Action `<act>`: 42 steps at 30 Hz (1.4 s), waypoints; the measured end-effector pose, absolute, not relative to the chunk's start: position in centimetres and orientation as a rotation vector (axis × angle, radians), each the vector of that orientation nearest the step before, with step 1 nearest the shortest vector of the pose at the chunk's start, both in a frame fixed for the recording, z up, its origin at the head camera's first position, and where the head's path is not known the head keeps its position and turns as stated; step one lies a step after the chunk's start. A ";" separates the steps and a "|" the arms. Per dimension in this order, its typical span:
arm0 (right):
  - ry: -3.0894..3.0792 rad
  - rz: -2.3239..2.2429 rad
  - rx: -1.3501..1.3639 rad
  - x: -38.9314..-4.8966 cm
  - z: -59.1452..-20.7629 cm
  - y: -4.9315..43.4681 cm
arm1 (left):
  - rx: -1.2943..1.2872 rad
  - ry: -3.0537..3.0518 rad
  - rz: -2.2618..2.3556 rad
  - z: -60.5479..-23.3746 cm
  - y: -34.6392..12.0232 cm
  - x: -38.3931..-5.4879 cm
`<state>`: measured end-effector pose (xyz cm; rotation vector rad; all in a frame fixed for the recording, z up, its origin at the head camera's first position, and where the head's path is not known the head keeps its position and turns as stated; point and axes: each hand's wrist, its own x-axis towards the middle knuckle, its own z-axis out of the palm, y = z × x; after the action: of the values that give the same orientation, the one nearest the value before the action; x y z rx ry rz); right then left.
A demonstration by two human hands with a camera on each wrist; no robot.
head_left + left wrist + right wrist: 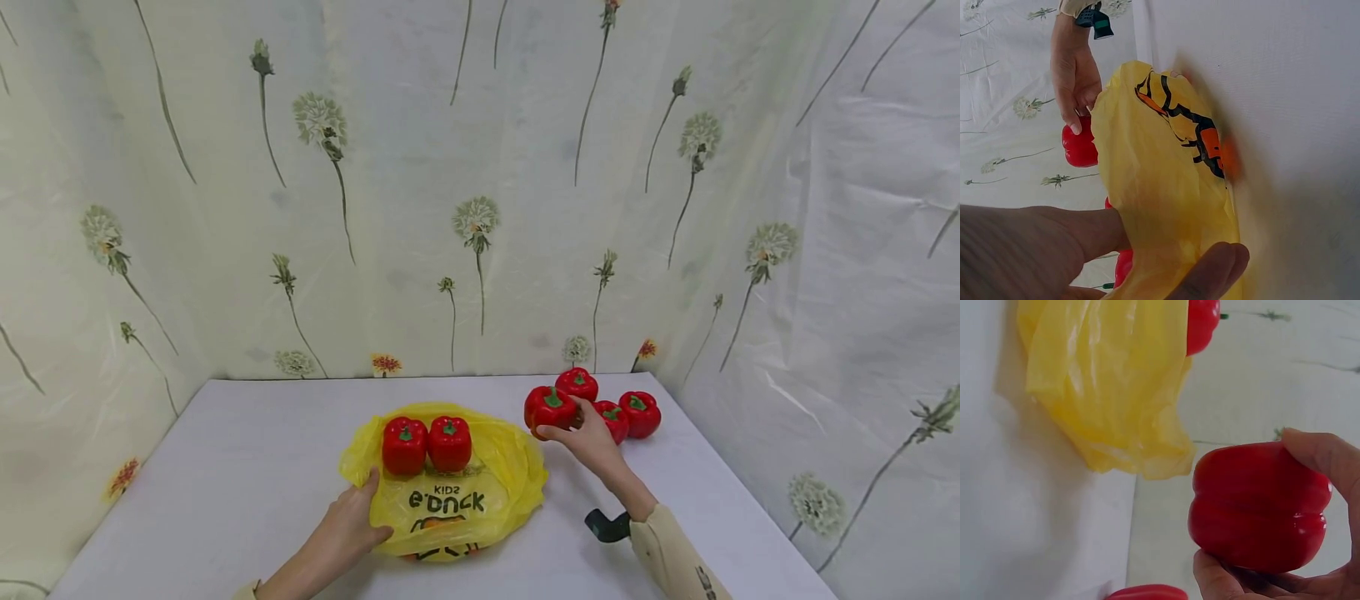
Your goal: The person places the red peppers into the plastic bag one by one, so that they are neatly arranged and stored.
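Note:
A yellow plastic bag (pixel 521 483), printed with black letters and an orange cartoon, lies spread with its mouth open. Two red bell peppers sit side by side in its far part, one left (pixel 403 450) and one right (pixel 451 448). My left hand (pixel 343 523) holds the bag's near-left edge, thumb and fingers on either side of the yellow film (pixel 1154 169). Right of the bag, my right hand (pixel 592 443) grips another red bell pepper (pixel 546 412). The right wrist view shows this pepper (pixel 1257 506) between thumb and fingers, raised beside the bag.
Three more red peppers stand at the table's far right: one at the back (pixel 577 382), one at the right (pixel 641 415) and one partly behind my hand (pixel 614 424). A dandelion-print curtain (pixel 405 208) hangs behind the white table (pixel 255 467). A dark device (pixel 607 527) sits at my right wrist.

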<state>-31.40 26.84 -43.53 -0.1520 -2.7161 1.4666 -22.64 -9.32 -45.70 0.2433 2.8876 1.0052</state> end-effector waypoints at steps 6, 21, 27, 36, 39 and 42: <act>-2.721 1.489 -0.100 -31.0 -43.1 26.1 | 0.242 2.892 0.989 -45.5 -9.3 -22.6; -2.721 1.506 -0.014 -30.9 -42.8 25.0 | 0.265 2.883 1.031 -45.7 -9.2 -22.7; -2.717 1.520 0.002 -30.9 -42.6 24.2 | 0.253 2.874 1.025 -45.8 -9.2 -22.7; -2.701 1.546 0.068 -31.1 -42.7 23.4 | 0.258 2.895 1.016 -45.8 -9.3 -22.8; -2.701 1.546 0.068 -31.2 -42.7 23.1 | 0.254 2.897 1.011 -45.8 -9.3 -22.8; -2.704 1.542 0.060 -31.1 -42.9 22.9 | 0.254 2.895 1.014 -45.8 -9.3 -22.8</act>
<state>-31.14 22.85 -42.88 0.0595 -2.7035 1.5422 -22.81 -9.34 -45.82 0.2539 2.8954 1.0136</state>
